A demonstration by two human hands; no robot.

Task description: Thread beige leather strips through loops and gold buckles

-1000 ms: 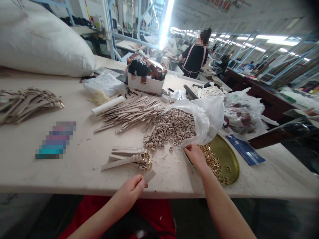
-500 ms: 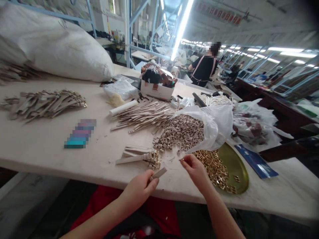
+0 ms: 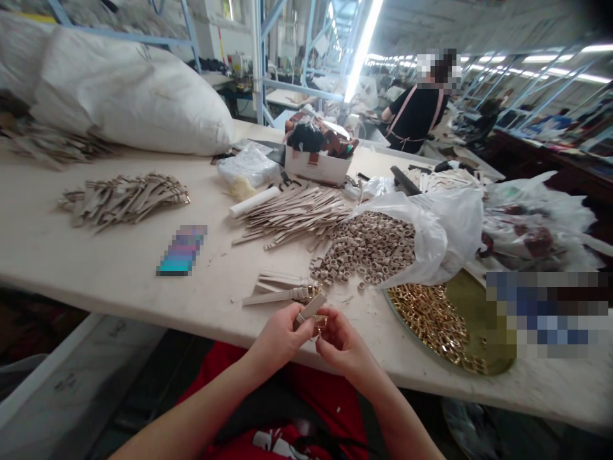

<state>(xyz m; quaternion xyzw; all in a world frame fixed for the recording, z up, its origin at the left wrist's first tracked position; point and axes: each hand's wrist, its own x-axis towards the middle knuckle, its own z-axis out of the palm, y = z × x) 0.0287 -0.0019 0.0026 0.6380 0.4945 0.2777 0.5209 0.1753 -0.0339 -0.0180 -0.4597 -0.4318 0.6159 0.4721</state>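
Observation:
My left hand pinches a short beige strap that slants up past the thumb. Close against it, my right hand holds a gold buckle between thumb and fingers, at the strap's lower side. Whether the strap passes through the buckle is too small to tell. Just beyond my hands lies a small bundle of buckled straps. Farther off are a heap of beige loops and a fan of loose straps. To the right, a green-gold tray holds a pile of gold buckles.
A clear plastic bag spreads behind the loops. On the left lie a pile of finished-looking straps and a large white sack. A box of scraps stands at the back, with a person beyond it.
My right hand has come left from beside the tray to meet my left hand, bringing a buckle to the strap. The view has swung slightly left.

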